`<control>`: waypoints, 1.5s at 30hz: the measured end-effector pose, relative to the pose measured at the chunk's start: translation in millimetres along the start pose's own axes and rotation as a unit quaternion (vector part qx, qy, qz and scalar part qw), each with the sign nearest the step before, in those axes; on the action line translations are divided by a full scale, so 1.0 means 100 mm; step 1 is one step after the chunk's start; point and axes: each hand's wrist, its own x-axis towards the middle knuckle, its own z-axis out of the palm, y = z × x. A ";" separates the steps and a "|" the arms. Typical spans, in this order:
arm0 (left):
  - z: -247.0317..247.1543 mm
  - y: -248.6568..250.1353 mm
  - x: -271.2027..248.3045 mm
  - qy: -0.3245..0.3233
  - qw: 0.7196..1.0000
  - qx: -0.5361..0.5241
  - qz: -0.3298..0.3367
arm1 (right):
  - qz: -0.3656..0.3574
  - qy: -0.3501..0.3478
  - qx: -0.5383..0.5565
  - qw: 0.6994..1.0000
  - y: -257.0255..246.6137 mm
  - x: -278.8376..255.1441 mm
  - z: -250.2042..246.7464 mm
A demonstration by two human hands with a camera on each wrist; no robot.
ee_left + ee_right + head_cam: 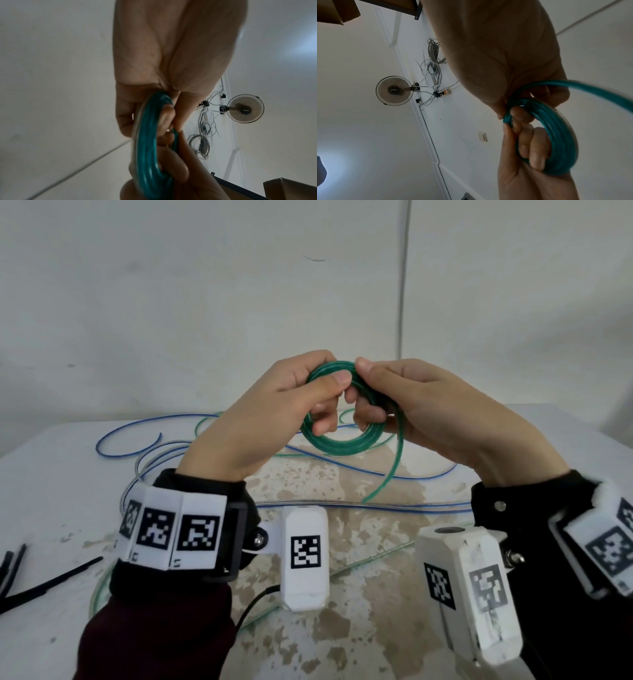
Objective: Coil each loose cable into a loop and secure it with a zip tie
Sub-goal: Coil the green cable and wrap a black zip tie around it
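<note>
A green cable (337, 444) is wound into a small coil held up above the table, between both hands. My left hand (284, 402) pinches the coil's top left with thumb and fingers; the coil (147, 142) runs across its fingers. My right hand (407, 402) grips the top right of the coil (556, 138), fingers curled through the ring. A loose green tail (390, 470) hangs down from the right side toward the table. Black zip ties (41, 580) lie at the table's left edge.
Blue cables (144, 429) and clear-green cables (342, 503) sprawl loose over the white, stained table (51, 498). A white wall stands behind. Wrist-mounted white camera blocks (305, 559) sit below the hands. A wall fan (245, 108) shows in the wrist views.
</note>
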 end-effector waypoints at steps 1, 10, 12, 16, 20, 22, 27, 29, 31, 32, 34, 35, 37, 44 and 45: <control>0.02 0.00 0.01 0.016 1.000 -0.011 0.004 | -0.001 0.018 0.007 1.000 0.00 0.01 0.00; 0.07 0.00 0.07 0.147 0.977 -0.136 0.068 | -0.009 0.039 0.162 0.986 -0.06 0.02 0.03; 0.10 0.02 0.08 0.158 0.970 -0.168 0.077 | -0.024 0.040 0.169 0.984 -0.06 0.02 0.04; 0.21 0.03 0.11 0.136 0.965 -0.216 0.064 | -0.044 0.053 0.165 0.984 -0.04 0.02 -0.01; 0.21 0.05 0.08 0.058 0.983 -0.175 0.002 | -0.053 0.056 0.089 0.993 -0.07 -0.03 -0.10; 0.14 0.05 0.05 0.010 0.992 -0.125 -0.022 | -0.048 0.035 0.005 0.998 -0.09 -0.07 -0.12; 0.05 0.01 0.01 -0.017 0.997 -0.054 -0.060 | -0.024 0.041 -0.112 0.993 -0.08 -0.08 -0.01; 0.03 -0.01 0.02 0.013 0.998 -0.038 -0.053 | -0.023 0.071 -0.084 0.994 -0.06 -0.05 0.01; 0.02 -0.01 0.03 0.049 0.998 -0.038 -0.034 | -0.024 0.081 -0.031 0.996 -0.06 -0.02 0.02; 0.02 0.00 0.03 0.064 0.997 -0.047 -0.025 | -0.022 0.075 -0.004 0.997 -0.06 -0.02 0.01; 0.02 0.01 0.04 0.090 0.993 -0.073 -0.006 | -0.019 0.055 0.052 0.997 -0.07 -0.03 0.00; 0.03 0.02 0.05 0.102 0.991 -0.089 0.003 | -0.017 0.052 0.077 0.996 -0.08 -0.03 0.00; 0.04 0.04 0.05 0.122 0.985 -0.121 0.017 | -0.017 0.060 0.097 0.993 -0.10 -0.04 -0.03; 0.08 0.06 0.07 0.135 0.962 -0.237 0.006 | -0.028 0.010 0.121 0.992 -0.09 -0.05 -0.07; 0.09 0.07 0.07 0.131 0.955 -0.265 -0.006 | -0.034 0.013 0.123 0.992 -0.08 -0.04 -0.07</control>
